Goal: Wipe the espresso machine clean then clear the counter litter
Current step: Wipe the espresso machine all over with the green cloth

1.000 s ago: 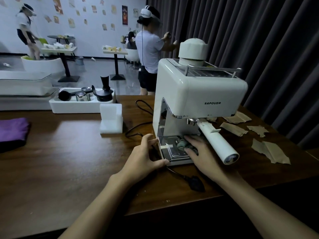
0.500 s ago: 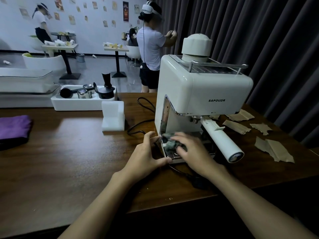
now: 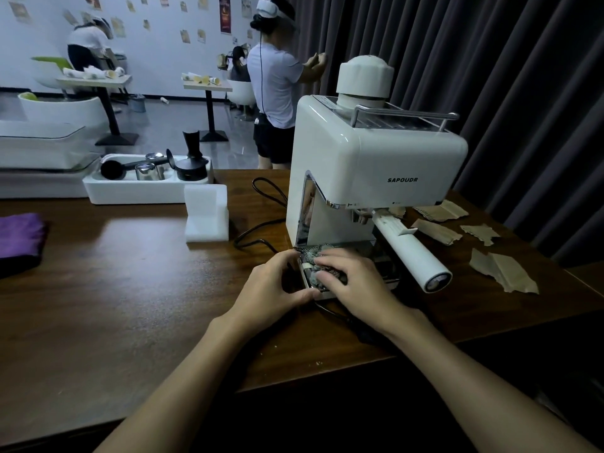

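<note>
1. At the centre of the frame, my right hand [image 3: 353, 276] sits low under the brew head of the espresso machine [image 3: 376, 165]. Its fingers are curled over a bunched grey cloth [image 3: 314, 252], pressing it down onto the drip tray [image 3: 387, 276].
2. A second ago that hand and the cloth were working the right side of the tray, just beside the white portafilter handle [image 3: 415, 256]. They have since slid across to the tray's left front corner, and the handle now stands apart from my knuckles.
3. My left hand [image 3: 271, 289] has not shifted. Its thumb lies along the front lip of the base and its fingers curl round the left corner, bracing the machine on the counter [image 3: 130, 289].
4. I read this as one full pass over the tray being about finished. From this view I cannot tell whether the white casing, the top rail or the handle have been wiped.
5. At the right of the frame, the torn brown paper scraps [image 3: 503, 269] lie beside and behind the machine, exactly where they lay before. Clearing the litter is therefore still wholly ahead of me.
</note>
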Tool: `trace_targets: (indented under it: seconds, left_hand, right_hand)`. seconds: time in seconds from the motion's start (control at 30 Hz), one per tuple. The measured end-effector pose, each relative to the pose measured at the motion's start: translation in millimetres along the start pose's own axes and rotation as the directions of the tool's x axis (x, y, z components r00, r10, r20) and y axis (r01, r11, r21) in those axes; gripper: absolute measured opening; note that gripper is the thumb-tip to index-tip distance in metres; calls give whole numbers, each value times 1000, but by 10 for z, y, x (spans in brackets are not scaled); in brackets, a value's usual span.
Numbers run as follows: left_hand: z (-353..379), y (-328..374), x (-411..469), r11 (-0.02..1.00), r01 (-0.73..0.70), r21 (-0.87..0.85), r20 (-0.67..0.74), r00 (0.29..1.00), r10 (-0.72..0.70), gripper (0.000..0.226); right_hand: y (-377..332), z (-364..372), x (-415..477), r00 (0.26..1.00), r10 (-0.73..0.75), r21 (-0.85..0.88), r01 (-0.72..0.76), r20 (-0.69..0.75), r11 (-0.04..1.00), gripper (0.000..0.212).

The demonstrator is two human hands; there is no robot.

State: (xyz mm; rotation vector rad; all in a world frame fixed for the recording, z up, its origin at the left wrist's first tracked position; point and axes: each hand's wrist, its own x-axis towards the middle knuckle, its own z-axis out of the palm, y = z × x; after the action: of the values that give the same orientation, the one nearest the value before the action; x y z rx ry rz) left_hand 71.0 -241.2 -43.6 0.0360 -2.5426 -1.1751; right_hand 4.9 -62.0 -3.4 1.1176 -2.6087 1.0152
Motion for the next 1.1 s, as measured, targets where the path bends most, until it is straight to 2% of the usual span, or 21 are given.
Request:
trace_targets:
  seconds: [0.13,0.3,0.4,0.53,0.63,0.7,0.83,0.93,1.0,1.1]
  left_hand:
    - [-9,-14,-5,1000,-23,-5,8,1000,23,80]
    - [-25,-30,-1,1000,-19,-23,33,999,20,81]
    - [-20,-31,8,1000,-16,-15,37,999,16,83]
    - [-9,-45,22,1000,-30,2,27,999,30,82]
    - [-2,-70,24,999,-35,6,43,998,34,83]
    - [-8,-78,20,1000,-29,6,54,998,28,84]
    - [-21,-84,17,1000,-2,4,82,997,2,86]
    - [-24,-74,15,1000,1,6,77,997,-2,84]
    - [-24,-78,12,1000,8,9,80,997,-9,85]
    - [-34,-79,4,1000,17,16,92,996,-19,89]
  right_hand:
    - [84,-57,-43,999,-17,-104,14,-36,994,26]
    - [357,-194,-155,946,189,-30,-204,-264,979,19]
    - [296,-154,-118,957,215,62,-206,-196,977,24]
    - [-44,81,-49,996,-9,-52,5,-93,999,28]
    - [-101,115,-24,997,-63,-67,59,-50,996,27]
    - [-14,50,-47,998,-47,-101,43,-37,994,25]
    - [456,-205,-194,970,201,-27,-206,-134,978,26]
    - [662,-312,-279,933,312,-37,-323,-176,946,23]
    - [556,-253,-250,940,281,-19,-290,-196,957,19]
    - [368,-102,-228,977,164,-4,-166,-133,986,22]
